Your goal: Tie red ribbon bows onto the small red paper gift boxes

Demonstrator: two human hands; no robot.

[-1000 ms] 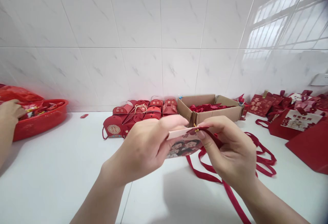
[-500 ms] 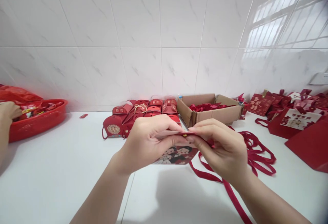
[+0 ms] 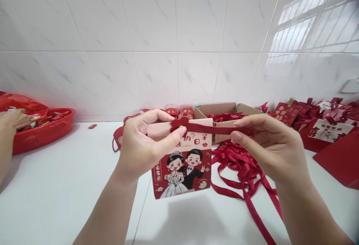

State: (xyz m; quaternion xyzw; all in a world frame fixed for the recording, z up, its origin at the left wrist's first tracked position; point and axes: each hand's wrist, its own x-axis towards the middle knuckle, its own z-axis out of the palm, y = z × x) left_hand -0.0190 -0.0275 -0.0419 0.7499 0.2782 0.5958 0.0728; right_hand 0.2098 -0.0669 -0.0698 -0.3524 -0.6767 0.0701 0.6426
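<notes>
My left hand (image 3: 151, 136) pinches the folded top of a red and cream gift bag (image 3: 182, 174), its thumb on a small gold fastener by a red heart-shaped tab. The bag hangs above the table, its front printed with a cartoon bride and groom. From the tab a flat red strap (image 3: 213, 128) runs right, stretched between thumb and fingers of my right hand (image 3: 266, 144). Below the right hand lies a tangle of dark red ribbons (image 3: 244, 166), one trailing toward the table's near edge.
Small red boxes (image 3: 179, 112) stand by the tiled wall, beside a cardboard box (image 3: 221, 108) of red ribbon. More red bags (image 3: 328, 133) are piled at right. At left another person's hand (image 3: 15, 120) reaches into a red basin (image 3: 47, 133) of wrapped sweets.
The bag has tilted so its printed front faces me. My right hand has moved right, drawing the red strap out straight, while my left hand keeps its hold on the top.
</notes>
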